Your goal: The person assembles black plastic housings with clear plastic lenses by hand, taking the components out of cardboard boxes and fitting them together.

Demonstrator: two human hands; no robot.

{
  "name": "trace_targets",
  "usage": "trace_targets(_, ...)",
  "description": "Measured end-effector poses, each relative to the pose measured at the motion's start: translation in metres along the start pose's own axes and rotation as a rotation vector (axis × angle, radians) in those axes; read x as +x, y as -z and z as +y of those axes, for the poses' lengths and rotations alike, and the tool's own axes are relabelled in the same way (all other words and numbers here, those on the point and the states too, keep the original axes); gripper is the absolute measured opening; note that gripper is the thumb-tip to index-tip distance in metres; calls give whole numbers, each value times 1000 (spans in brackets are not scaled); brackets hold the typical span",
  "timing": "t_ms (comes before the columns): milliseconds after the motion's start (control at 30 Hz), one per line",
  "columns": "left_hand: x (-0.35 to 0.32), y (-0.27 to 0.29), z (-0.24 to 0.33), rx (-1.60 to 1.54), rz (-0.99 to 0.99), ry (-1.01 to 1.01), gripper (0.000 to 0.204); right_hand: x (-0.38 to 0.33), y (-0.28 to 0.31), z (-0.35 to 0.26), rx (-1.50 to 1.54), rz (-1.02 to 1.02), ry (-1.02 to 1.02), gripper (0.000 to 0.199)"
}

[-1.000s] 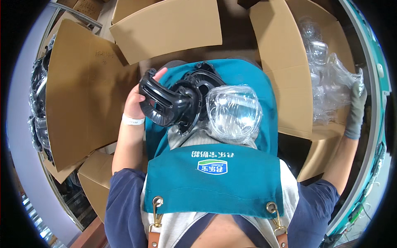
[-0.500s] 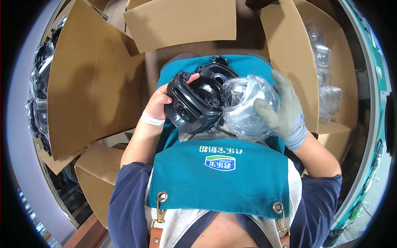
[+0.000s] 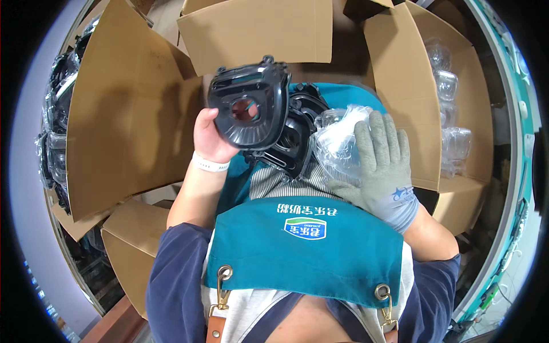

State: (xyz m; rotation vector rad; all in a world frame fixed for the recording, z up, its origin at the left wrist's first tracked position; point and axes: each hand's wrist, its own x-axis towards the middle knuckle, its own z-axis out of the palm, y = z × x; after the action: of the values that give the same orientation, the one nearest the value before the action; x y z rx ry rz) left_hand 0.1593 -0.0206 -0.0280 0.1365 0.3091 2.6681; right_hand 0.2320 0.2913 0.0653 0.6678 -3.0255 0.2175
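My bare left hand (image 3: 210, 139) holds up a black round plastic part (image 3: 249, 106) with a hole in its middle, lifted off a stack of similar black parts (image 3: 294, 137) that rests on my teal apron (image 3: 309, 251). My right hand (image 3: 382, 166), in a grey knit glove, presses a clear plastic shell (image 3: 337, 140) against the right side of that stack. The shell is partly hidden under my gloved fingers.
Open cardboard boxes surround me: a large flap (image 3: 123, 114) at the left, one (image 3: 257, 28) ahead, and a box at the right (image 3: 409, 91) holding several clear shells (image 3: 452, 114). More black parts (image 3: 54, 131) sit at the far left edge.
My right hand came in from the far right box and settled on the clear shell. My left hand has lifted one black part up and left, off the stack.
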Motion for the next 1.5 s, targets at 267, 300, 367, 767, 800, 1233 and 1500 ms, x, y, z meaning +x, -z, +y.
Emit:
trace_targets(267, 38, -10, -21, -201, -6, 77, 71, 10, 11, -23, -6, -4, 183, 84)
trace_targets(300, 37, -13, -25, -191, -31, 50, 80, 9, 12, -24, 9, -1, 136, 79)
trace_targets(367, 36, -26, -27, -175, -31, 0, 89, 11, 12, -25, 0, 3, 153, 80)
trace_targets(767, 39, -86, -23, -4, 32, -80, 70, 38, 48, -17, 1225, 378, 237, 105)
trace_targets(800, 39, -98, -28, 73, 8, -113, 73, 43, 43, -15, 1060, 506, 264, 105)
trace_targets(1233, 34, -118, -72, 919, -155, -459, 104, 77, 13, -59, 1356, 637, 395, 83)
trace_targets(1500, 38, -123, -60, 767, 36, -467, 92, 82, 11, -54, 1341, 688, 266, 62)
